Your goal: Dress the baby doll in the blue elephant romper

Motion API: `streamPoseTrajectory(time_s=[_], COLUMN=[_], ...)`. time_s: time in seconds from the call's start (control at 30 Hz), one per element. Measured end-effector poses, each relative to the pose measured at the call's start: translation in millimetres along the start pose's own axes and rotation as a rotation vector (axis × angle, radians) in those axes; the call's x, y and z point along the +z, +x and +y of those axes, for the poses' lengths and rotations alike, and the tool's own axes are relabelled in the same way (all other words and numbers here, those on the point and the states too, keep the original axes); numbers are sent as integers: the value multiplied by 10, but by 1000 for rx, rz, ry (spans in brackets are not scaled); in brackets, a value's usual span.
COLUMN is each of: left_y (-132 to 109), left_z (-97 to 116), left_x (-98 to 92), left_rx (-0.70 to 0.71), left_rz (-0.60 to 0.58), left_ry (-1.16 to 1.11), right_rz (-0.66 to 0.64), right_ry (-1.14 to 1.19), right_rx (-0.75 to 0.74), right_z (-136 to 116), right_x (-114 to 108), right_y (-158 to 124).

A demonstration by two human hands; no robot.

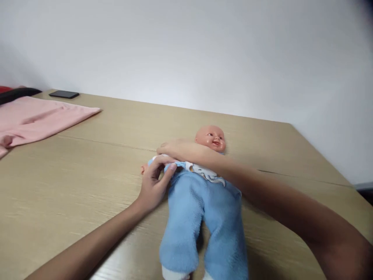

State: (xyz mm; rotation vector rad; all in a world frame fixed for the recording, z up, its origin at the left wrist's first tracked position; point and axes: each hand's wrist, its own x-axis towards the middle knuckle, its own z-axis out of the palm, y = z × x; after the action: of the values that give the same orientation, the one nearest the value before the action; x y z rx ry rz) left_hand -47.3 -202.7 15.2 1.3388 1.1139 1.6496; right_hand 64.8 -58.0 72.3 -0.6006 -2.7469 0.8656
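One white print marks the doll's blue outfit, pinched by left fingers; right fingers' hold unclear.

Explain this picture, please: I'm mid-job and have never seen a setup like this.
No robot here: these are a person's bare hands, seen from a camera on that person's head, looking forward and down. On the wood-coloured table lies a doll in a blue outfit, its feet towards the camera. The left hand appears to pinch the outfit near one of the doll's arms. The right forearm crosses the doll; the blurred right hand is just beyond the left, its grip unclear. Farther left lie pink cloth and a dark, flat object.
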Motion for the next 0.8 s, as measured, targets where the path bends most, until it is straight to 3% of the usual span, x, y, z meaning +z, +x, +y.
streamPoseTrajectory(time_s=[0.07, 0.17, 0.27, 0.37, 0.47, 0.53, 0.6, 0.7, 0.8], left_y=[-13, -43, -103, -188, -206, -120, 39, 294, 416], left_z=[27, 0, -98, -158, -103, -37, 0, -49, -154], left_x=[-37, -86, -107, -86, -33, 2, 25, 33, 24], left_rx=[18, 50, 116, 238, 295, 191, -28, -324, -350], left_rz=[-72, -139, -84, 12, 38, 70, 87, -13, -60], left_ry=[3, 4, 15, 39, 44, 5, -99, -331, -386], right_rz=[-44, 78, 157, 140, 91, 39, 5, -6, -44], right_ry=[-59, -103, -37, 33, 43, 40, 74, 213, 418], right_rx=[-23, -26, -33, -50, -89, -116, -122, -53, 57], right_z=[-39, -75, -45, 28, 76, 85, 93, 133, 160], right_x=[-174, -387, -466, -430, -351, -309, -288, -301, -344], right_y=[-131, -374, -602, -744, -782, -771, -752, -729, -716])
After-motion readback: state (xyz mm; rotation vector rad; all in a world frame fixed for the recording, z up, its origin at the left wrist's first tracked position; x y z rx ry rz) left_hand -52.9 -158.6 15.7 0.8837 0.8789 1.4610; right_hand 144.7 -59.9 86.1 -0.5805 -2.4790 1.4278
